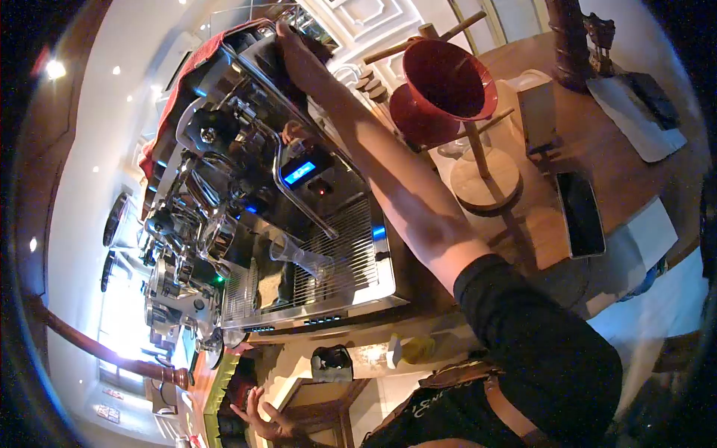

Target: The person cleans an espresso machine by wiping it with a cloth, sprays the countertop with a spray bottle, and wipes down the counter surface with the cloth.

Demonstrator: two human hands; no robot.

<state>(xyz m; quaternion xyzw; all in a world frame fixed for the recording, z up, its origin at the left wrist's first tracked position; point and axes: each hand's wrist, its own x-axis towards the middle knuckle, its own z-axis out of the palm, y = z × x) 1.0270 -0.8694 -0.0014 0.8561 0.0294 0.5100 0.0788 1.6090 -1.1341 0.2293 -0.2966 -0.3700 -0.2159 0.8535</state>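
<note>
My right arm, in a black sleeve, reaches across the side of a chrome espresso machine (299, 134). At its upper end my right hand (291, 56) is closed around what looks like a dark cloth (320, 48), partly hidden, beside a red towel (196, 69) draped over the machine's top. My left hand (267, 420) is at the bottom of the view, fingers spread and holding nothing, away from the machine. A clear glass (299, 257) is on the slatted drip tray (351, 257), under a curved steam wand (280, 160).
To the right, a red dripper cone (449, 78) sits on a wooden stand (485, 183). On that wooden table are a phone (581, 215), a small upright holder (536, 112) and a white cloth (642, 134). My torso in an apron (441, 411) fills the bottom.
</note>
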